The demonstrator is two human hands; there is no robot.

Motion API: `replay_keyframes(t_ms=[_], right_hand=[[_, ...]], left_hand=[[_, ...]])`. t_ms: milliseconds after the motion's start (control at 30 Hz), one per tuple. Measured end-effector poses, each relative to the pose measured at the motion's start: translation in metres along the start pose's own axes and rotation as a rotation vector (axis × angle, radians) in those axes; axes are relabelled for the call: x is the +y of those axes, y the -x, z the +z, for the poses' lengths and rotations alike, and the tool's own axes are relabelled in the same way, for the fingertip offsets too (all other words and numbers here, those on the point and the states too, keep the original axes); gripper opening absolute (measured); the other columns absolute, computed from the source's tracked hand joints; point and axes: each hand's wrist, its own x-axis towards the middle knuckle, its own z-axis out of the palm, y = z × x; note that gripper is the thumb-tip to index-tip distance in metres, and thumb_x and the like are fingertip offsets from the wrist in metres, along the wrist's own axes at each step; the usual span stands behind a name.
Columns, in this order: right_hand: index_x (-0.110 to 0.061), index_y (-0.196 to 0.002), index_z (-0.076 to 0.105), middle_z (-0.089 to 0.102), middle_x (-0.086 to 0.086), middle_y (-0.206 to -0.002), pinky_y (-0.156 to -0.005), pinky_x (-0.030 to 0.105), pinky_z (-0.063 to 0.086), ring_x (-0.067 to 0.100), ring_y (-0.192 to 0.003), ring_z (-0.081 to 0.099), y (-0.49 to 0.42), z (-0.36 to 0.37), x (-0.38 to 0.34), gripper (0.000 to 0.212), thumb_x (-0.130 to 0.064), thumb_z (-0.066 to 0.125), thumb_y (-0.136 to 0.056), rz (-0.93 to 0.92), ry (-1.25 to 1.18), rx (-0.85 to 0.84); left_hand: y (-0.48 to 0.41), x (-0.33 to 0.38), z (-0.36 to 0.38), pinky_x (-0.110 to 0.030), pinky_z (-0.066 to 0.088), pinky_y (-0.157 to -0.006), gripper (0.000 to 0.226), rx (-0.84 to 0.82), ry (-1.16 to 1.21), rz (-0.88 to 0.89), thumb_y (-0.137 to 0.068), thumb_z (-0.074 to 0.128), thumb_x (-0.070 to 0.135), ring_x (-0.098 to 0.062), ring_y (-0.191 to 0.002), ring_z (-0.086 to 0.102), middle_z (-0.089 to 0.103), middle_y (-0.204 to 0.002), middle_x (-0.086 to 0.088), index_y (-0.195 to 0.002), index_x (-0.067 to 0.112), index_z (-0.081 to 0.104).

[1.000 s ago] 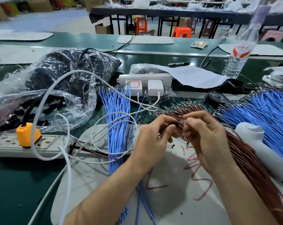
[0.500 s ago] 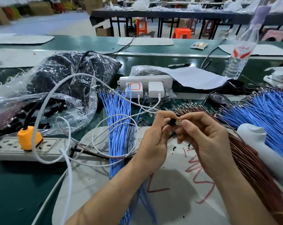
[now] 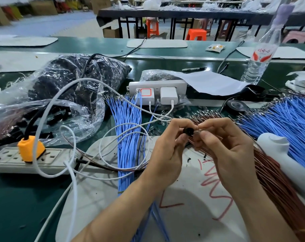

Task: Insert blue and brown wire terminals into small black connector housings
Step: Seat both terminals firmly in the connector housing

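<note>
Left hand (image 3: 167, 151) pinches black housing (image 3: 188, 131); right hand (image 3: 225, 147) — touching.

The mat (image 3: 95, 198) lies on the desk (image 3: 17, 198), nearest the person. The left wire bundle (image 3: 127, 137) crosses the mat's left part. The centre wire bundle (image 3: 274, 180) runs along its right edge. The right wire bundle (image 3: 288, 123) lies beyond that, with a handheld device (image 3: 288, 163) between the two.

Left of the mat sits a power strip (image 3: 8, 159) carrying a plug (image 3: 30, 148), and a plastic bag (image 3: 69, 88) lies behind it. Behind the mat stands a socket block (image 3: 157, 85). Further right are a paper sheet (image 3: 209, 82) and a bottle (image 3: 258, 63).

Above the mat's rear edge, the left hand (image 3: 167, 151) holds a connector housing (image 3: 188, 131). Just right of it, the right hand (image 3: 230, 149) pinches a wire terminal (image 3: 199, 131).
</note>
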Motion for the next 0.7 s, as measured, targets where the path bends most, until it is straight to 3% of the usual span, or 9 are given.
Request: replay_keyframes(t_ms=[133, 467, 700], right_hand=[[-0.016, -0.086, 0.066, 0.068, 0.005, -0.074, -0.065, 0.026, 0.057, 0.017, -0.065, 0.066, 0.001, 0.001, 0.0, 0.023, 0.006, 0.062, -0.086, -0.043, 0.083, 0.003], [-0.015, -0.088, 0.065, 0.067, 0.002, -0.077, -0.063, 0.016, 0.053, 0.007, -0.064, 0.065, 0.002, 0.003, 0.002, 0.023, 0.007, 0.063, -0.085, -0.083, 0.177, 0.005], [-0.014, -0.084, 0.066, 0.069, -0.003, -0.076, -0.062, 0.016, 0.052, 0.006, -0.064, 0.065, -0.001, -0.001, 0.011, 0.015, 0.001, 0.065, -0.085, -0.027, 0.274, 0.075]], left_hand=[[0.0, -0.001, -0.002, -0.02, 0.046, -0.079, 0.025, -0.009, -0.035, 0.001, -0.097, 0.039, -0.003, -0.007, -0.084, 0.055, 0.054, -0.093, 0.001, -0.104, 0.018, 0.048], [0.0, -0.003, -0.001, -0.024, 0.049, -0.08, 0.019, -0.013, -0.07, -0.035, -0.095, 0.044, -0.002, -0.016, -0.086, 0.059, 0.06, -0.095, -0.008, -0.11, 0.004, 0.054], [-0.001, -0.004, -0.005, -0.026, 0.052, -0.086, 0.023, 0.026, -0.185, -0.033, -0.092, 0.054, -0.003, -0.012, -0.093, 0.065, 0.067, -0.099, -0.002, -0.107, 0.013, 0.059]])
